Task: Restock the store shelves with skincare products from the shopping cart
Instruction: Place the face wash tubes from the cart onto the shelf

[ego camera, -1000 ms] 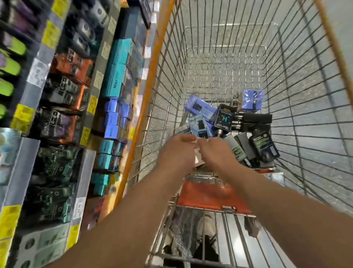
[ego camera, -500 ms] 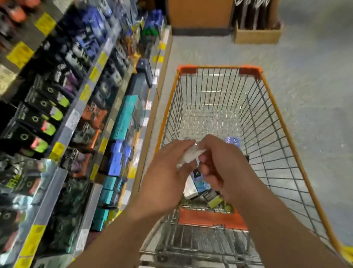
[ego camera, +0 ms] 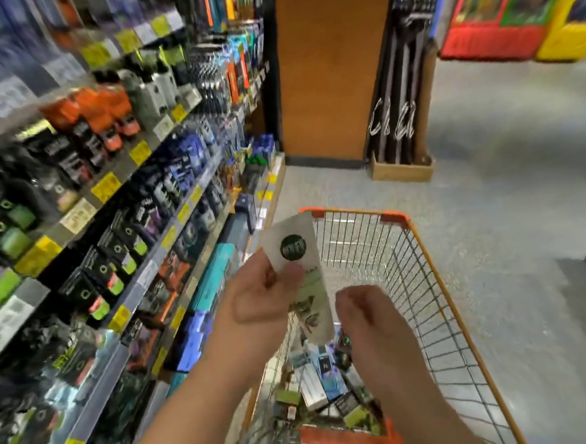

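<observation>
Tube lifted out of cart, passed to left hand.
Item: pale tube [ego camera: 303,282], out of the cart [ego camera: 443,274] since half a second before, upright above its near end, pinched at mid-length by the left hand [ego camera: 260,293]; right hand [ego camera: 363,312] at 4 o'clock of it, off the tube, fingers loosely curled, empty. Shelving step next, likely. Shelves [ego camera: 90,224] at 9 o'clock motion-blurred; tube label unreadable; remaining boxes [ego camera: 318,384] partly hidden by forearm.
</observation>
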The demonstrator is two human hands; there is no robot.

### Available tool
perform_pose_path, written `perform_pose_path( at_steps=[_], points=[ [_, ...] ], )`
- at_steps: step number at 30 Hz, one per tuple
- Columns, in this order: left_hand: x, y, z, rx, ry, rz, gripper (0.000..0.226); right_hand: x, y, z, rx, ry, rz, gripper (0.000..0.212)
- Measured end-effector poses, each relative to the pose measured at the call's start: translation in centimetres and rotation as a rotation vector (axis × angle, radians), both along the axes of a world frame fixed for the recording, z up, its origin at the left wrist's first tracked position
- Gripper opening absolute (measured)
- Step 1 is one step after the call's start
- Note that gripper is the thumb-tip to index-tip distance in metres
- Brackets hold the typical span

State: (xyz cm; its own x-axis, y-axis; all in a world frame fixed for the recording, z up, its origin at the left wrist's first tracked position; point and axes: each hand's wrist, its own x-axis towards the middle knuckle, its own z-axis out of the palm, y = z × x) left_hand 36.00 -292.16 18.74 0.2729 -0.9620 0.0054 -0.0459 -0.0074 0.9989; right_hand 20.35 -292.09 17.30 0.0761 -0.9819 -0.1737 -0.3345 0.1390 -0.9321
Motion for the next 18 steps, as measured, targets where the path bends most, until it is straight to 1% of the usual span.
perform_pose_path(
  at_steps=[2,4,7,12,18],
  points=[
    [-0.2,0.3,1.8,0.0,0.077,-0.01,0.021,0.0,0.6,0.6,0.016,-0.013,0.061,0.012],
    [-0.5,0.7,3.4,-0.007,0.115,-0.022,0.018,0.0,0.9,1.4,-0.01,-0.018,0.078,0.015],
    [-0.8,1.3,5.3,-0.033,0.134,-0.05,0.015,-0.2,1.4,3.1,-0.091,-0.069,0.046,0.017],
    [-0.3,2.2,7.4,-0.069,-0.028,-0.125,0.023,0.2,1.4,5.4,-0.16,-0.121,0.047,0.024],
    [1.3,4.3,9.1,-0.088,-0.221,-0.078,0.022,2.6,0.9,7.8,-0.231,-0.258,0.119,0.023]
  ],
)
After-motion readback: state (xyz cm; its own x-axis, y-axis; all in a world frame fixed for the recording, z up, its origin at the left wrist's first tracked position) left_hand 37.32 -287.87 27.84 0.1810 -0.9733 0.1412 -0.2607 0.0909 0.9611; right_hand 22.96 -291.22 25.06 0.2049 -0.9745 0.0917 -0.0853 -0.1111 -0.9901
